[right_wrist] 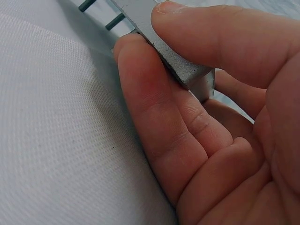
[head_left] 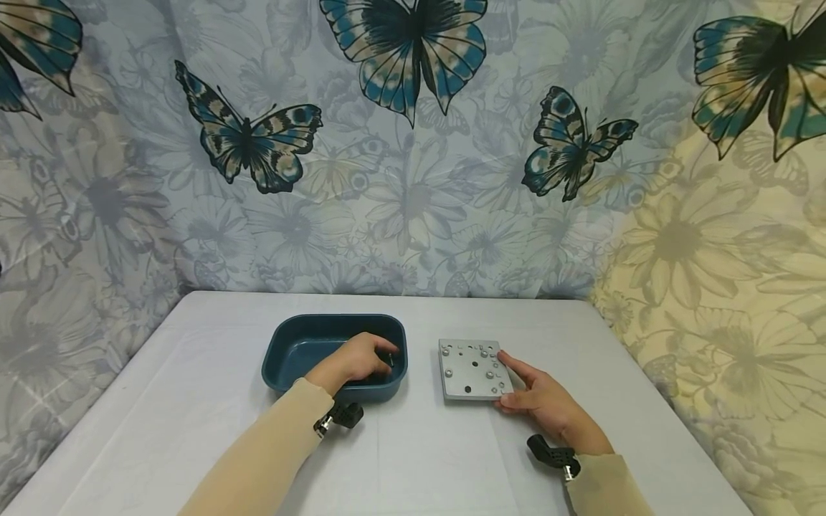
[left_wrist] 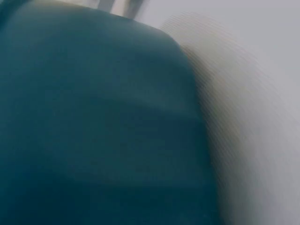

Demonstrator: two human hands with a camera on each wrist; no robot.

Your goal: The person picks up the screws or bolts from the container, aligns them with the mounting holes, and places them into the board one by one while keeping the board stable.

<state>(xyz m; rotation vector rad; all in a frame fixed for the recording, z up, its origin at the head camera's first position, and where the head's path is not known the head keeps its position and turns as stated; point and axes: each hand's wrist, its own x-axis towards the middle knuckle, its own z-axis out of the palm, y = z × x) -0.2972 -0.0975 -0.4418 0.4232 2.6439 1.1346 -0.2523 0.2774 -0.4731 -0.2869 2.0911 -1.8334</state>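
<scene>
My left hand (head_left: 356, 358) reaches into a dark teal plastic bin (head_left: 284, 373) at its right end. Between the bent thumb and forefinger is a small thin shiny metal piece (head_left: 390, 360), too small to name. Up close, the bin's wall (left_wrist: 103, 108) fills most of the left wrist view. Right of the bin is a square silver metal plate (head_left: 457, 382) with several holes and screw heads on top. My right hand (head_left: 542, 403) grips its right edge, thumb on the upper face (right_wrist: 138, 14) and fingers below. Dark rods (right_wrist: 115, 21) stick out from its underside.
A white cloth covers the table (head_left: 413, 459) under both things. Behind and beside it hangs fabric printed with butterflies and flowers (head_left: 413, 236). Small black cameras are strapped to the left wrist (head_left: 347, 414) and right wrist (head_left: 550, 453).
</scene>
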